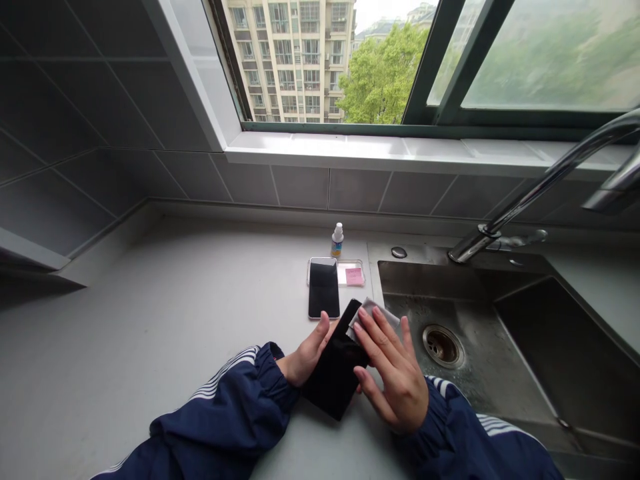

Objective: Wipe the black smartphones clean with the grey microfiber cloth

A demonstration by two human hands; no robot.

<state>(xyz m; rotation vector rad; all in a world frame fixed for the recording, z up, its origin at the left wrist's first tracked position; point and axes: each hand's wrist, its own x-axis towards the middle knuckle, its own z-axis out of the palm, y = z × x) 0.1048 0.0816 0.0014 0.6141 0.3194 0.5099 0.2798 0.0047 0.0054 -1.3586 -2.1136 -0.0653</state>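
A black smartphone [333, 377] is tilted above the counter, its dark face up. My left hand [306, 353] grips it from the left and beneath, thumb along the edge. My right hand [393, 373] presses a grey cloth [373, 308] flat against the phone's upper right part, fingers stretched over the cloth. Just beyond, a second phone [323, 290] with a pale rim lies on the counter. It partly covers a clear phone case [343, 264] that has a pink sticky note [355, 277] on it. Behind them stands a small white spray bottle [337, 241] with a coloured label.
The pale counter [200, 300] stretches to the left. A metal sink [480, 400] with a drain [443, 346] lies close to my right arm. Over it reaches a chrome faucet [540, 177]. A tiled wall and window sill [375, 150] border the back.
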